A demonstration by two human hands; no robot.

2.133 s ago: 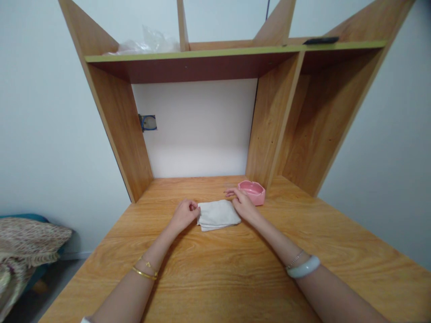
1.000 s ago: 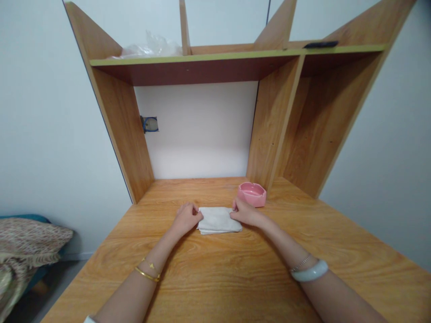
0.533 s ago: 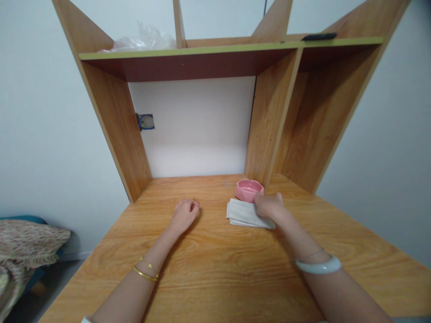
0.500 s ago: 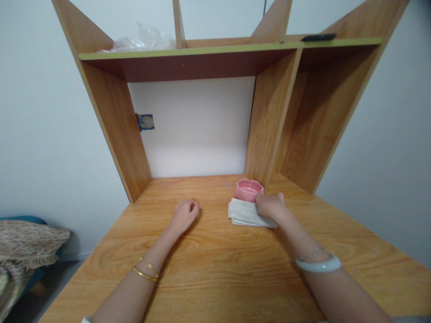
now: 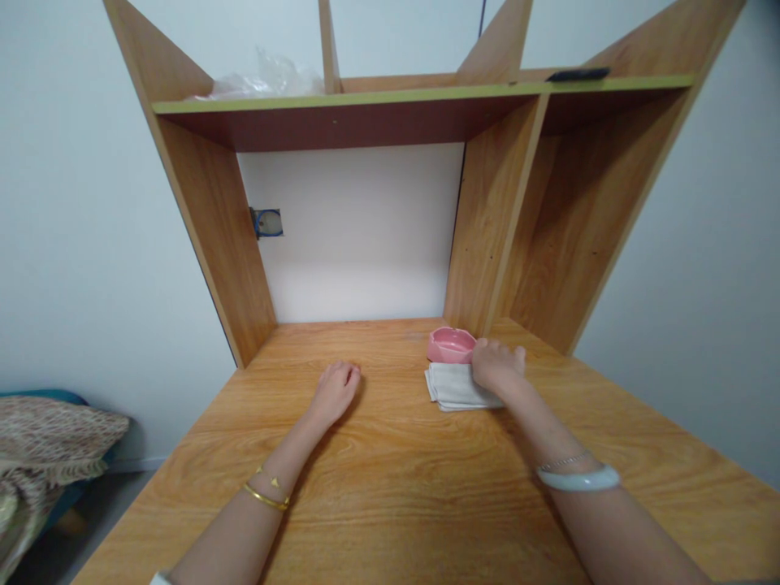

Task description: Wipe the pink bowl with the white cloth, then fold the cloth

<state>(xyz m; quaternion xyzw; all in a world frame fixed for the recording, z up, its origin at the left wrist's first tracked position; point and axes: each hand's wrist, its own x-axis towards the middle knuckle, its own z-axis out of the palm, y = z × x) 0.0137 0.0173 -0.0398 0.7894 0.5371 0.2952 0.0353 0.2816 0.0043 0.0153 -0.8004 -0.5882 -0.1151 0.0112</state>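
Observation:
A folded pale grey cloth lies on the wooden desktop, just in front of a pink ashtray with an angular rim. My right hand is closed on the cloth's right end, which it partly covers; the fingertips are hidden from view. Its knuckles come close to the ashtray's right side. To the left, my left hand rests on the desktop with its fingers curled in. Nothing shows in it, and it is apart from both the cloth and the ashtray.
A wooden shelf unit rises at the back of the desktop. On it lie a clear plastic bag and a dark flat object. An uncovered wall socket box shows behind. Patterned fabric is at the far left.
The cloth has slid a little to the right together with my right hand, and its left corner has fanned slightly. My left hand stays in place. The view has shifted slightly.

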